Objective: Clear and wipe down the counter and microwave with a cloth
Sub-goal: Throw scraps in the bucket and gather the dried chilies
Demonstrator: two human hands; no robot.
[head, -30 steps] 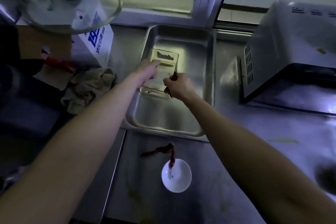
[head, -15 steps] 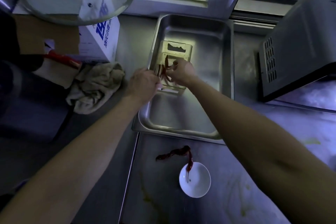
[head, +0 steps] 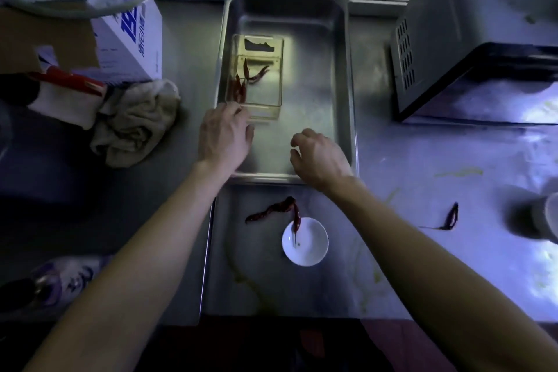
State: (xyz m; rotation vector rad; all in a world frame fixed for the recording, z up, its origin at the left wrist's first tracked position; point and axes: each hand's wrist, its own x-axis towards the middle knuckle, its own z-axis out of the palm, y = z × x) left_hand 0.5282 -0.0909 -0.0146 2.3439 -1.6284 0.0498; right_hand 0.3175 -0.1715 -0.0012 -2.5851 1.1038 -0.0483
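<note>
Left hand (head: 225, 136) is reaching into the steel tray (head: 347, 69), fingers fairly straight, tips touching the near-left corner of the clear container (head: 259, 48), thumb spread off to the side and gripping nothing. Right hand (head: 320, 157) is hovering over the tray's near end, fingers loosely curled around nothing at all.

The cloth (head: 133, 124) is lying crumpled on the surface (head: 392, 160) just left of the tray, with neither hand on it. The microwave (head: 483, 39) is standing to the right, well apart from both hands.

Here's the danger: that container looks light, and it is holding dried chillies (head: 241, 84). A push at one corner is likely to skate it across the slick steel or tip it, scattering them back out.

More trouble is waiting nearer the person. Two loose chillies (head: 271, 210) are lying on the surface, one draped over the rim of the small white dish (head: 305, 241), and a careless grab there could flip the dish. Another chilli (head: 450, 217) is sitting far right, easy to miss in this dim light.

Yellowish streaks (head: 456, 173) are marking the surface too, so wiping before clearing risks dragging chilli bits through them and smearing the mess wider.
</note>
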